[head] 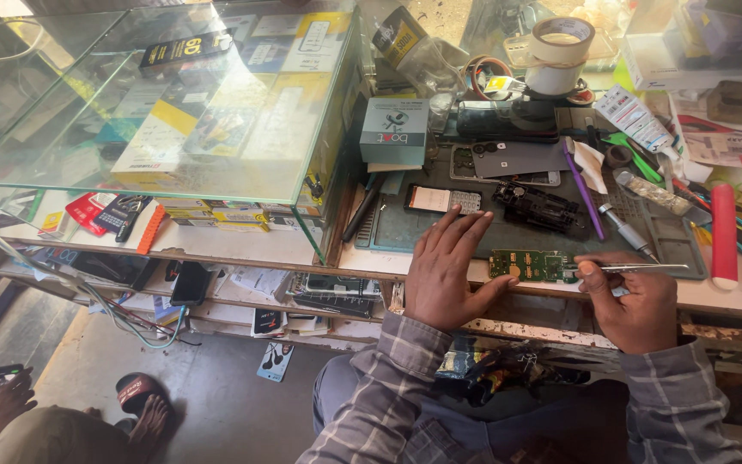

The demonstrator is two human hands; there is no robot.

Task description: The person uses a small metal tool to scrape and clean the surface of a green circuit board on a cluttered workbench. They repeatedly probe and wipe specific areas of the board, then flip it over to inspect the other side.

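From the head view, the left hand (447,271) lies flat, fingers spread, beside a green circuit board (532,265) at the bench's near edge, while the right hand (637,301) is pinched shut on thin metal tweezers (637,268) whose tips touch the board. This looks like probing or picking at the board; the next move calls for a steady, fine touch on its small, hard, studded surface, which rests on a dull grey mat (405,232).
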